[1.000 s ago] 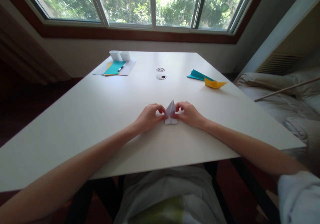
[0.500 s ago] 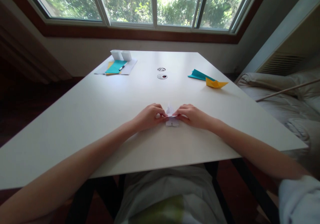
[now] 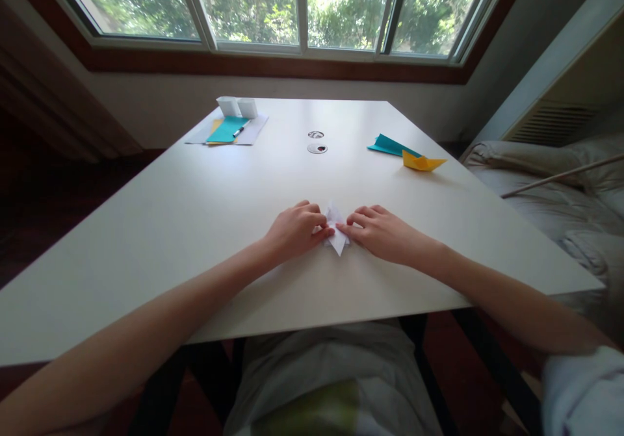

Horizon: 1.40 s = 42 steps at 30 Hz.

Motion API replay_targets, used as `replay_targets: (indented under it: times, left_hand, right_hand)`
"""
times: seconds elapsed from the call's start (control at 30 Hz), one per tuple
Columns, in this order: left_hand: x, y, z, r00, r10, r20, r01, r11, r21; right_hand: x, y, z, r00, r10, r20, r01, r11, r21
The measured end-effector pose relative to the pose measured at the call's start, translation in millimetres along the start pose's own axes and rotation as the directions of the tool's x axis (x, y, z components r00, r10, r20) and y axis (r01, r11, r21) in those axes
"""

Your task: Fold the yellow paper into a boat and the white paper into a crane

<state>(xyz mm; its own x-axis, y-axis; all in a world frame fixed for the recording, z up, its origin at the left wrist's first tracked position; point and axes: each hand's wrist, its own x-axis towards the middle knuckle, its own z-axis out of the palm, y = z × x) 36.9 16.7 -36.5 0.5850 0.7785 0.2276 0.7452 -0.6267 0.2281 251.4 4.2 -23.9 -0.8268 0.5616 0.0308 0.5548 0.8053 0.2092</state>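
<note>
A small folded white paper (image 3: 336, 234) lies on the white table (image 3: 195, 228) in front of me. My left hand (image 3: 295, 228) presses on its left side with fingertips and thumb. My right hand (image 3: 377, 231) presses on its right side with the fingers stretched flat. A pointed flap of the paper is folded down toward me between the two hands. Most of the paper is hidden under my fingers.
A teal folded paper (image 3: 390, 145) and a yellow paper boat (image 3: 422, 161) lie at the back right. At the back left are two white cups (image 3: 237, 106), teal and yellow sheets (image 3: 225, 130) and a pen (image 3: 240, 129). Bedding (image 3: 546, 182) lies right of the table.
The paper's upright point has been folded down flat toward me. Both hands have lowered onto the table and now press on the fold.
</note>
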Motion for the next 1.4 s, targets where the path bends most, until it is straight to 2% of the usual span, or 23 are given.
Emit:
replay_targets:
  times: [0.23, 0.47, 0.63, 0.77, 0.9, 0.97, 1.2, 1.4]
  left_hand:
    - [-3.5, 2.6, -1.3, 1.000, -0.019, -0.025, 0.021, 0.996, 0.082]
    - [-3.5, 4.8, -0.6, 0.999, -0.016, -0.035, 0.020, 0.994, 0.105]
    - [-3.2, 4.2, 0.0, 0.999, -0.041, -0.023, 0.042, 0.998, 0.038]
    - [-2.4, -1.1, 3.7, 0.995, -0.098, -0.024, 0.096, 0.992, -0.083]
    - [-1.4, -5.5, 6.2, 0.983, -0.168, -0.079, 0.164, 0.985, -0.052]
    - [-0.9, -6.2, 6.4, 0.983, -0.173, -0.062, 0.170, 0.984, -0.050]
    - [0.2, -4.0, 5.5, 0.989, -0.147, -0.015, 0.138, 0.955, -0.263]
    - [-0.7, -2.9, 6.0, 0.982, -0.187, 0.019, 0.173, 0.859, -0.482]
  right_hand:
    - [-6.5, -0.6, 1.8, 0.999, 0.020, 0.044, -0.022, 0.999, 0.041]
    - [-6.5, -4.0, -1.3, 0.998, 0.051, 0.029, -0.054, 0.994, 0.096]
    - [-1.9, 5.5, -3.2, 0.998, 0.064, -0.021, -0.056, 0.960, 0.275]
    - [4.5, 8.8, 3.7, 0.976, 0.204, -0.077, -0.158, 0.906, 0.393]
    - [11.4, 1.7, 15.2, 0.932, 0.341, -0.121, -0.258, 0.862, 0.437]
    - [14.0, -0.9, 19.4, 0.917, 0.377, -0.132, -0.282, 0.844, 0.456]
    - [16.1, 0.5, 21.8, 0.901, 0.416, -0.123, -0.315, 0.822, 0.474]
    - [16.1, -1.5, 19.2, 0.903, 0.407, -0.135, -0.288, 0.808, 0.514]
